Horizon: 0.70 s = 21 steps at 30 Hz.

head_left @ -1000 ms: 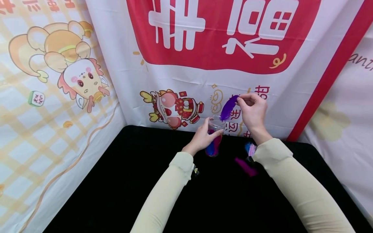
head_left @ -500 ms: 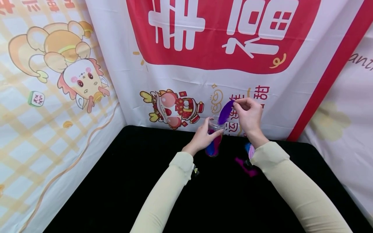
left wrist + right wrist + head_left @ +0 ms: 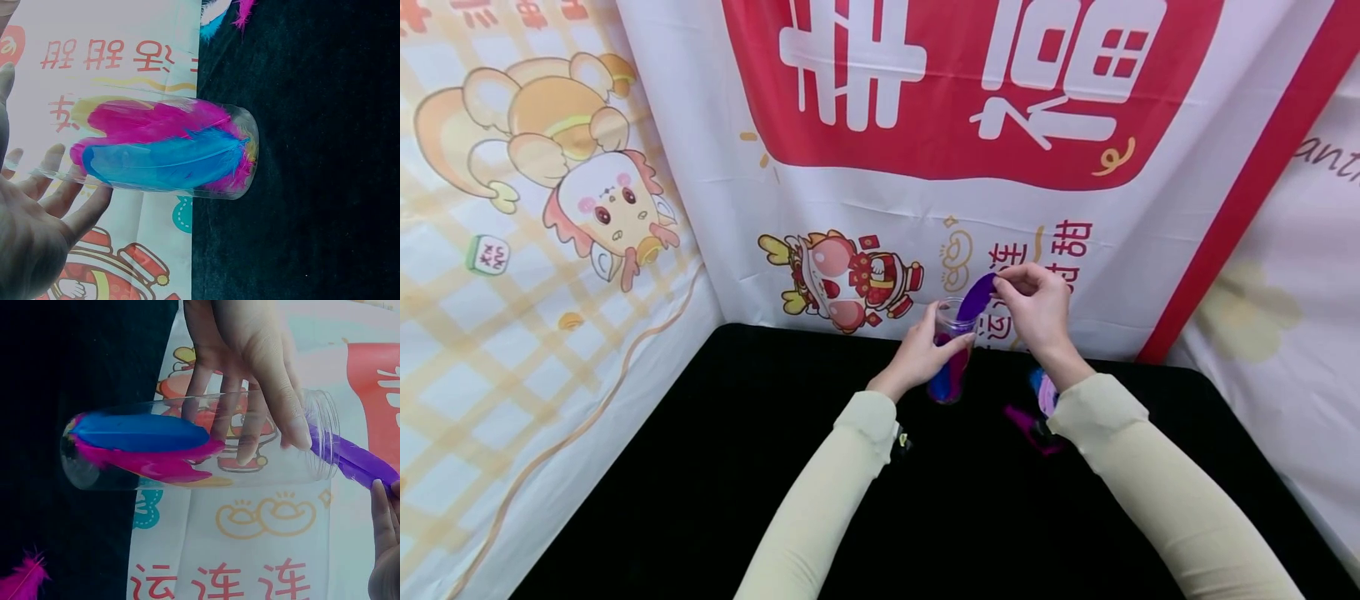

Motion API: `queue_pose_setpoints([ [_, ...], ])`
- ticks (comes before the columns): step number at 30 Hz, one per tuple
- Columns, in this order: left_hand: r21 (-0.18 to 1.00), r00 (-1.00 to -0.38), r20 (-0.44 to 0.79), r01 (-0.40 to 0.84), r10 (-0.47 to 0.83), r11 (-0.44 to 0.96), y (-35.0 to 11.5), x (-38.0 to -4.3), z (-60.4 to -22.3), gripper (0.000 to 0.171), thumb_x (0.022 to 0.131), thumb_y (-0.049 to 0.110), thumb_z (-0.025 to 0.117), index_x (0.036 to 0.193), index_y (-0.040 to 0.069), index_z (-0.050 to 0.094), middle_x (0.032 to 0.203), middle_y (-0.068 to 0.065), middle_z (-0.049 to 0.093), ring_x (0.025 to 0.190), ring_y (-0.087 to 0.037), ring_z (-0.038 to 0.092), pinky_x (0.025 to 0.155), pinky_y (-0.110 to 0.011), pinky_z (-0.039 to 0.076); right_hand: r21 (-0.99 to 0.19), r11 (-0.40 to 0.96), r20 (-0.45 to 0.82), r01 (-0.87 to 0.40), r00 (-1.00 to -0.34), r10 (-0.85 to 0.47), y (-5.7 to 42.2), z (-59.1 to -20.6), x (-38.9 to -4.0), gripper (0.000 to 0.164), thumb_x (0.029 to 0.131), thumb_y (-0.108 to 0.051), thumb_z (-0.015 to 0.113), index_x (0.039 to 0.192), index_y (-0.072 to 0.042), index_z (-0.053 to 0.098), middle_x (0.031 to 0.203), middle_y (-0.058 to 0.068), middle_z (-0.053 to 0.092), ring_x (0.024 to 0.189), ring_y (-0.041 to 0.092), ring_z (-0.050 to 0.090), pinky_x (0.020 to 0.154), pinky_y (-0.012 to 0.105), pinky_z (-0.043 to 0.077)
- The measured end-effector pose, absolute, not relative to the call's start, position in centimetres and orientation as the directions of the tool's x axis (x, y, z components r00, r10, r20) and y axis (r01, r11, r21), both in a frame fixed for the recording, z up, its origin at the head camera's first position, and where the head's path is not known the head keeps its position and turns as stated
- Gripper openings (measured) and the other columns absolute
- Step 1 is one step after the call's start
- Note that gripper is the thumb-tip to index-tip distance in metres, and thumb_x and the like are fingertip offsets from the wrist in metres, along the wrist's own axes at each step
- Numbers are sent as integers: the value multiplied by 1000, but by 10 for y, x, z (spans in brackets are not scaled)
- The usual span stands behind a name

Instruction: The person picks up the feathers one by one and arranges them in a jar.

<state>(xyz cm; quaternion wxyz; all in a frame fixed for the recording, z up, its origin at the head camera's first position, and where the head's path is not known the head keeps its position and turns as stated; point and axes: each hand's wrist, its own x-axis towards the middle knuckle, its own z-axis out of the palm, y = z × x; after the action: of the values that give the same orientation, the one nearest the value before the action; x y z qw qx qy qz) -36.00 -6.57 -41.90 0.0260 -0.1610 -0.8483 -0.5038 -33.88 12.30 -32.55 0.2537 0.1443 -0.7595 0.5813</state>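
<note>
My left hand (image 3: 921, 350) grips a clear, open-mouthed jar (image 3: 262, 469) near its neck, thumb on one side and fingers round the other. Inside the jar lie a blue feather (image 3: 165, 159), magenta feathers (image 3: 156, 120) and a bit of yellow (image 3: 81, 111). Between thumb and fingertips my right hand (image 3: 1037, 308) pinches one end of a purple feather (image 3: 977, 296). The feather's other end dips through the jar's threaded mouth (image 3: 325, 434), as the right wrist view shows.
On the black table (image 3: 737, 483), right of the jar, lie a magenta feather (image 3: 1021, 419) and a small pile of pale pink and blue feathers (image 3: 1043, 390), partly behind the right wrist. A printed white cloth (image 3: 730, 250) hangs close behind the jar.
My right hand has moved down and left, bringing the purple feather from above the jar's rim into its mouth. The left hand and jar have stayed nearly still.
</note>
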Motion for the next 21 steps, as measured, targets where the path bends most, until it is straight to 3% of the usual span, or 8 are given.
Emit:
queue_pose_setpoints([
  [11,847,-944,216,308,249,433,-67,-359,-417,81,95,57,66,157,20,29,143,-11,55,129,-24,57,109,-44,46,-797,307,560,-521,-827,51,128,-336,-348,15,93,-6,74,103,5,75,96,17,76,78,2,70,72,16,56],
  [16,847,-942,219,313,255,429,-66,-361,-419,83,96,55,66,158,16,28,144,-12,55,129,-25,57,108,-45,46,-767,355,570,-534,-821,-3,126,-338,-349,15,93,-9,76,101,3,75,97,19,75,78,6,69,71,14,54],
  [21,851,-941,222,315,257,419,-66,-361,-421,81,96,55,66,158,18,28,143,-12,55,127,-25,58,107,-46,47,-743,386,570,-547,-819,-62,120,-333,-342,11,93,-1,73,98,8,73,96,24,73,78,13,70,67,12,53],
])
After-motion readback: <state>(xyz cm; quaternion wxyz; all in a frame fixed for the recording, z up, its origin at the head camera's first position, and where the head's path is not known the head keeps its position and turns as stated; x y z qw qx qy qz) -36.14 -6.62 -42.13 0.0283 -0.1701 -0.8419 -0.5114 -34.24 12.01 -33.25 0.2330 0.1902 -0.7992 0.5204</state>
